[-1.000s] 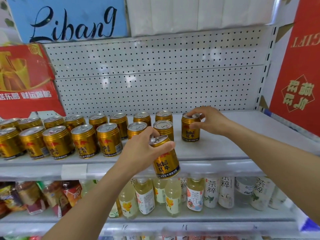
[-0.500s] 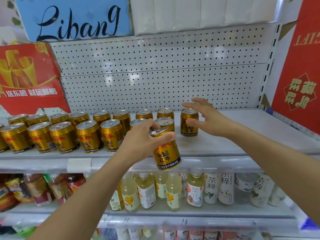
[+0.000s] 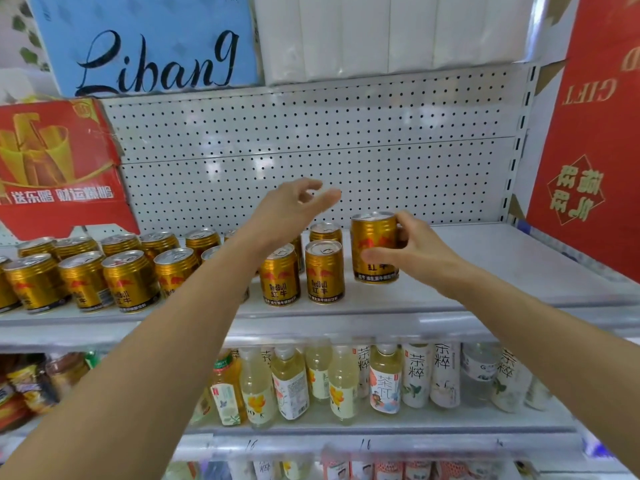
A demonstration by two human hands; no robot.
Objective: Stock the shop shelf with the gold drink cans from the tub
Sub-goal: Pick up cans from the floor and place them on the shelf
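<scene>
Gold drink cans (image 3: 131, 282) stand in two rows along the left half of the white shop shelf (image 3: 485, 265). My right hand (image 3: 415, 254) grips one more gold can (image 3: 372, 244) upright at the right end of the rows, just right of the last front-row can (image 3: 324, 271). Whether its base touches the shelf is unclear. My left hand (image 3: 294, 209) hovers above the cans near the pegboard, blurred, fingers loosely curled with nothing in them. The tub is out of view.
The right half of the shelf is bare up to a red gift box (image 3: 588, 150). A red carton (image 3: 59, 168) leans at the back left. Tea and juice bottles (image 3: 384, 382) fill the shelf below. A perforated back panel (image 3: 311, 133) closes the rear.
The can that my left hand held is now in my right hand at the end of the rows. My left hand has let go and risen toward the pegboard.
</scene>
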